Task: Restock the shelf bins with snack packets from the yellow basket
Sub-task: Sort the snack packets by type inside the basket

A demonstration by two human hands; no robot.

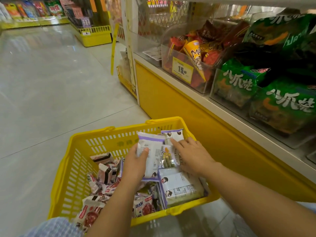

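- Down at 6 o'clock, a yellow basket (106, 139) stands on the floor beside the shelf base.
- Left hand (135, 163) grips one purple-edged packet (152, 151), thumb on its face, over the basket's middle.
- Right hand (193, 154), at 3 o'clock of that packet, lies flat with fingers straight on a second packet (166, 158), holding nothing.
- Four purple-edged ones show: third packet (176, 134) at the right hand's 11 o'clock, fourth packet (181, 185) at its 6.
- Small packets (106, 173) are heaped at the basket's 8 o'clock, too many to count.
- At 2 o'clock, at least three clear bins (203, 84); green bags (237, 82) fill the nearest.
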